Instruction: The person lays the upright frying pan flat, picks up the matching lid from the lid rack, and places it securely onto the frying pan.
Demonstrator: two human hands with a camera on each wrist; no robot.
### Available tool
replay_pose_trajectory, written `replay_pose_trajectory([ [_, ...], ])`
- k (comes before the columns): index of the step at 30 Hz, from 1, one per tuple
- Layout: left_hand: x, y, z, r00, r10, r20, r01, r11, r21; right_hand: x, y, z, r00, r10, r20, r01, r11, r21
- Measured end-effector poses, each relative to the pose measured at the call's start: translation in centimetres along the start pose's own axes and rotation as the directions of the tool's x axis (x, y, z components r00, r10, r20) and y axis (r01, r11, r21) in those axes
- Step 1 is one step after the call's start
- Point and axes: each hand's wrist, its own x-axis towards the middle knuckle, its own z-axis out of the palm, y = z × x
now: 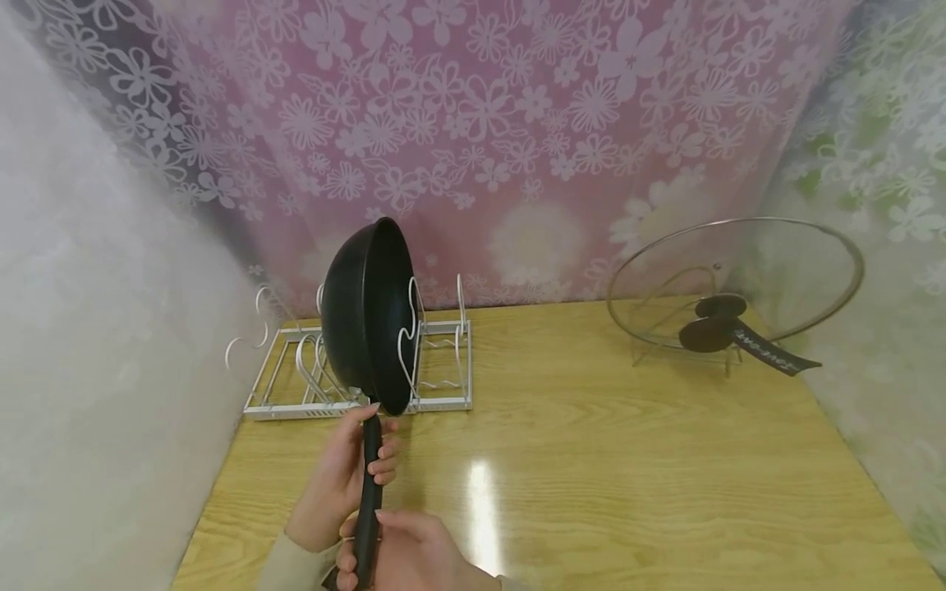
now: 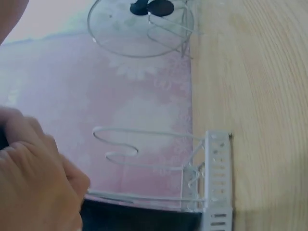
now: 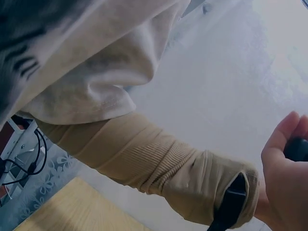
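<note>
A black wok (image 1: 347,312) stands on edge among the white wire dividers of a dish rack (image 1: 443,404), its open side facing right. Its long black handle (image 1: 372,484) points toward me. My left hand (image 1: 332,484) grips the handle close to the wok, fingers curled round from the right. Lower down, my right hand (image 1: 417,546) holds the handle near its end. In the left wrist view, a dark strip of the wok (image 2: 139,219) shows beside the rack's end. From the right wrist, the handle's tip (image 3: 296,149) lies within the curled right fingers.
At the back right of the wooden table (image 1: 628,460), a glass lid (image 1: 857,271) with a black knob (image 1: 705,334) leans on a wire stand (image 1: 727,361). A pink floral curtain (image 1: 517,164) hangs behind, and a pale wall (image 1: 96,328) closes the left side.
</note>
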Motion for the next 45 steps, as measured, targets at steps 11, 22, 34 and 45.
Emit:
replay_pose_trajectory([
  [11,0.4,-0.6,2.5,0.979,0.012,-0.204,0.006,0.996,0.088,0.6,0.5,1.2,0.998,0.056,-0.017,-0.056,0.998,-0.031],
  [22,0.6,-1.2,3.0,0.946,0.080,-0.313,0.002,0.967,0.254,0.9,0.6,1.1,0.991,-0.032,-0.128,-0.006,0.959,-0.283],
  [34,0.5,-1.2,4.3,0.925,0.158,-0.346,0.005,0.905,0.426,0.7,0.4,0.7,0.999,-0.036,-0.035,0.025,0.957,-0.289],
  [45,-0.3,-1.1,6.0,0.954,0.180,-0.240,-0.032,0.856,0.515,-0.3,-0.1,2.6,0.990,-0.010,-0.142,-0.035,0.951,-0.309],
])
